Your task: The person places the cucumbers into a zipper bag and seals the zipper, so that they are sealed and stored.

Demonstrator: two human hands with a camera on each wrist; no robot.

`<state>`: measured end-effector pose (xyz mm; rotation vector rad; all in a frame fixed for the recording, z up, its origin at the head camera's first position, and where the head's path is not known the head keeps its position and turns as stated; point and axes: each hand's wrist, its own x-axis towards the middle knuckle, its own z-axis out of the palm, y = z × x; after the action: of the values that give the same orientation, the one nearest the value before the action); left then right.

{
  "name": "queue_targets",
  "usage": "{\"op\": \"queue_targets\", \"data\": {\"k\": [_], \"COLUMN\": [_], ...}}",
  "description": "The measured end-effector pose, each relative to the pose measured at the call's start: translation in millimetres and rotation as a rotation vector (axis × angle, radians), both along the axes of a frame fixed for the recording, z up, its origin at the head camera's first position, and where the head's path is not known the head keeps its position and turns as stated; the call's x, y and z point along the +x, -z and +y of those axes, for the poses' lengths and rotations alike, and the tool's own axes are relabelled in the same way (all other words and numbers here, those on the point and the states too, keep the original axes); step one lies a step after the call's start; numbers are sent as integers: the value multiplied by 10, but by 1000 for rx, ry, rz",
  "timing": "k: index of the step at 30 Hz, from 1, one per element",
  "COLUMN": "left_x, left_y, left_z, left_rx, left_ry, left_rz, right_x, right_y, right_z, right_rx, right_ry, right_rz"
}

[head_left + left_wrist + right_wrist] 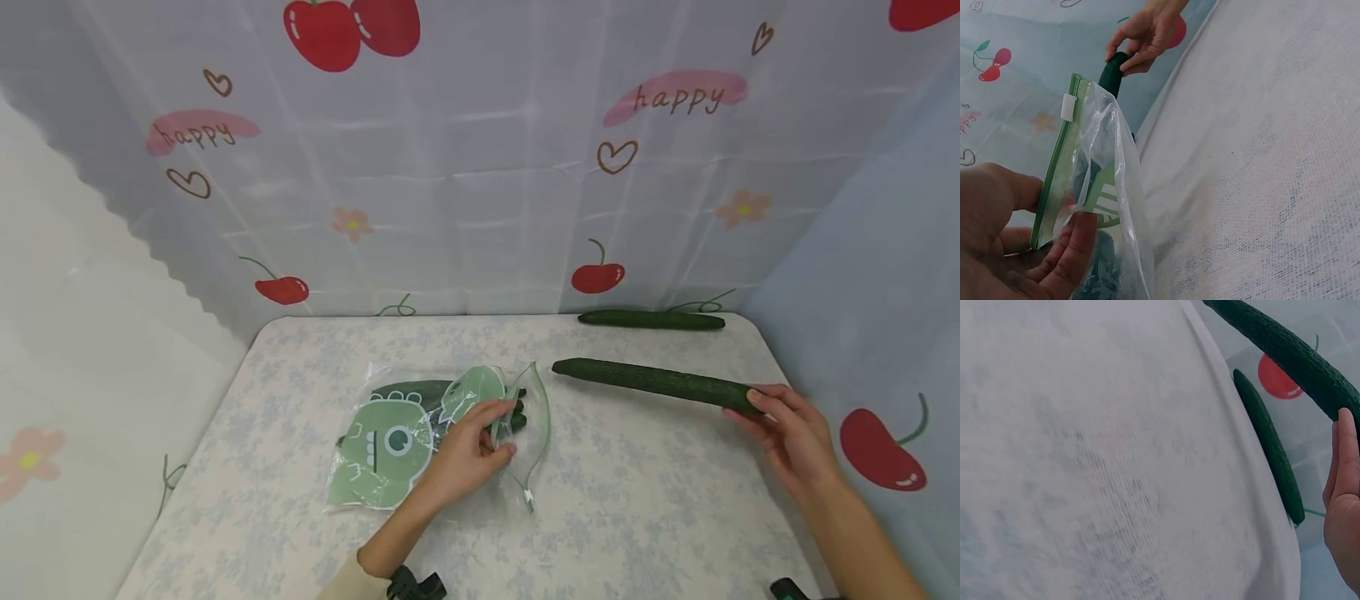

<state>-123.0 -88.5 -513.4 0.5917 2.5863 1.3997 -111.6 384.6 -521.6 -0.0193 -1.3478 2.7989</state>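
My right hand grips a long dark green cucumber by its right end. The cucumber is held above the table and points left, toward a clear slider zip bag with a green cartoon print. My left hand pinches the bag near its mouth, which gapes to the right. In the left wrist view, the thumb and fingers are on either side of the bag's green zip strip, with a white slider at its far end. Dark green cucumbers lie inside the bag, partly hidden by the print and my hand.
Another cucumber lies along the table's back edge at the right. A pale floral cloth covers the table. Printed curtains hang close behind it and at the sides.
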Motion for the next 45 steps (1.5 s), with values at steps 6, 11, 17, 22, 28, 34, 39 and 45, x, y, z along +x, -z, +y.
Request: {"op": "queue_targets", "data": {"k": [6, 11, 17, 22, 28, 34, 39, 45], "left_x": [29, 47, 56, 50, 46, 49, 60, 67], "left_y": [-5, -25, -57, -92, -127, -123, -108, -110], "left_z": [5, 11, 1, -19, -33, -19, -11, -13], "left_rx": [-10, -10, -6, -12, 3, 37, 51, 33], "left_ry": [-11, -10, 1, 5, 22, 29, 32, 19], "left_rz": [14, 19, 7, 10, -2, -13, -16, -1], "right_x": [80, 115, 158, 173, 181, 141, 112, 69], "right_y": [-30, -38, -44, -40, 8, 78, 138, 167], "right_z": [-91, -150, -171, -223, -359, -552, -733, -961], "right_rx": [-1, 18, 19, 87, 173, 204, 221, 242], "right_ry": [-74, -93, -103, -153, -226, -274, -299, -321], "right_rz": [52, 68, 71, 99, 79, 41, 16, -41]}}
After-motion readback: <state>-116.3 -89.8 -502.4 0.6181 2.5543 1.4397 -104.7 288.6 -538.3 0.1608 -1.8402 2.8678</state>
